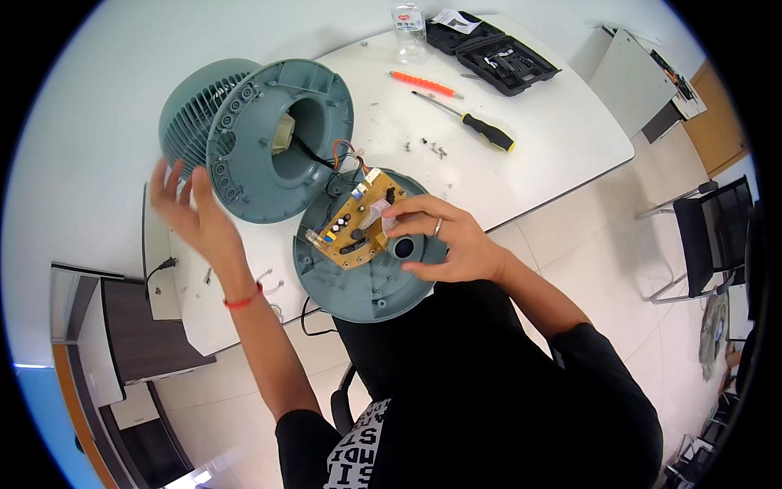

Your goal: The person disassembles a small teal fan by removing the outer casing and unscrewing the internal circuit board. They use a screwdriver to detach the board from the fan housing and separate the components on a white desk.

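Note:
My left hand (197, 220) is raised with its fingers spread, holding nothing, beside a grey-green fan housing (281, 196) that has a ribbed grille (194, 102) behind it. A round grey-green base (358, 301) lies at the table's near edge. On it a tan circuit board (354, 224) carries small components and connectors. My right hand (456, 244) curls its thumb and fingers around a short hollow post (401, 247) on the base. Its fingertips meet a pale flat cable (373, 213) by the board. Coloured wires (346, 151) run from the housing toward the board.
On the white table (562, 155) lie a black-and-yellow screwdriver (481, 126), an orange stick-like tool (425, 84) and several loose screws (437, 150). Farther back are a clear bottle (409, 34) and an opened black tool case (507, 65). A black chair (710, 244) stands at right.

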`<state>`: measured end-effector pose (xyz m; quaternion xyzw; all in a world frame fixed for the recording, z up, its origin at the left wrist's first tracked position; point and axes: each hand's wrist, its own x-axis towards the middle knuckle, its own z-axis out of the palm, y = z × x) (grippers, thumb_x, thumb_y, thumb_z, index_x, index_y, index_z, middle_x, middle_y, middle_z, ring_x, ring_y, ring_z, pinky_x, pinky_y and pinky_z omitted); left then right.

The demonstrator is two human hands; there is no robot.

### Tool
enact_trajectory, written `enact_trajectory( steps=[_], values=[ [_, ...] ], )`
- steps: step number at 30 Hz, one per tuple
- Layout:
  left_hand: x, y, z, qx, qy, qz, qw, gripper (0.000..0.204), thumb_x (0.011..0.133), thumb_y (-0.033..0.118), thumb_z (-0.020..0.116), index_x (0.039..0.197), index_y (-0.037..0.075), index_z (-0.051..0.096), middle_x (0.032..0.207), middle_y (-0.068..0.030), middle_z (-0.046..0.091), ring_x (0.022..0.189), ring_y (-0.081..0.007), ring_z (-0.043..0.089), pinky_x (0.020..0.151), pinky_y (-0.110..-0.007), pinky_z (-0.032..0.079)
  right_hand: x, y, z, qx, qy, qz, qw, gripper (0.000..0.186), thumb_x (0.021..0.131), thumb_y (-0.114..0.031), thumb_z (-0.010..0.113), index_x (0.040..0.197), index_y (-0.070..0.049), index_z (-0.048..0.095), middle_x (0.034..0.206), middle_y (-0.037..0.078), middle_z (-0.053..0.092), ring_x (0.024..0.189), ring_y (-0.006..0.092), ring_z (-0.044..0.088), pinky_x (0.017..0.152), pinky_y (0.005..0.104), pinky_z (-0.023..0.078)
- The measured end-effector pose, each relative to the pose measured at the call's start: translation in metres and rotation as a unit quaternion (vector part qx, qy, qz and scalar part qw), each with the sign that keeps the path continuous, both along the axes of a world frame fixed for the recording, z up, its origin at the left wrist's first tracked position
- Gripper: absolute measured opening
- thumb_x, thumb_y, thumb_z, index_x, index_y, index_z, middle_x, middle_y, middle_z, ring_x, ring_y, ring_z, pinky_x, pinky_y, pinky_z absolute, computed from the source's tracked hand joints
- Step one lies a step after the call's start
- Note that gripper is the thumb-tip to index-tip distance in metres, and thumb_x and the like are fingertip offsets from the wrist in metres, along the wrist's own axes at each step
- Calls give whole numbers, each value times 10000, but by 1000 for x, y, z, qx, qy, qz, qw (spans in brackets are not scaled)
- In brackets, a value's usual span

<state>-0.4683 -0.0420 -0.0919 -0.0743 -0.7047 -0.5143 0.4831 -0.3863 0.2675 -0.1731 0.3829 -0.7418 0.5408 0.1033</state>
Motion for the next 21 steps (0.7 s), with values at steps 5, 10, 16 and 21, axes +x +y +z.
enact_trajectory(
  steps=[5, 10, 16, 21],
  values=[
    [80, 22, -21, -73, -39, 15, 996, 477, 970, 122, 669, 1398, -11, 506, 1398, -150, 557, 1306, -275, 544, 1073, -433, 442, 3, 3, -7, 15, 21, -17, 1000, 467, 789, -47, 837, 1236, -67, 704, 1422, 93, 584, 1305, 297, 590, 1103, 385, 511],
    [130, 49, -58, -45, -164, -60, 984, 509, 919, 54, 704, 1388, 7, 513, 1392, -145, 557, 1294, -263, 558, 1051, -411, 451, 6, -2, -10, 16, 37, -52, 998, 470, 766, -70, 878, 1214, -57, 737, 1382, 138, 623, 1254, 309, 629, 1036, 399, 555],
    [144, 63, -77, -63, -245, -74, 965, 566, 879, 30, 723, 1407, 15, 517, 1321, -147, 608, 1229, -255, 586, 985, -393, 484, 5, 6, -7, -29, -13, -87, 996, 419, 806, -62, 812, 1214, -20, 725, 1361, 151, 603, 1265, 291, 608, 1059, 405, 514],
    [144, 77, -71, -53, -266, -108, 956, 604, 870, 56, 750, 1432, 24, 531, 1263, -140, 629, 1061, -232, 613, 861, -350, 488, 14, 9, -3, -119, -56, -116, 985, 380, 809, -96, 794, 1179, -28, 740, 1213, 136, 641, 1121, 253, 641, 988, 357, 503]
  ],
)
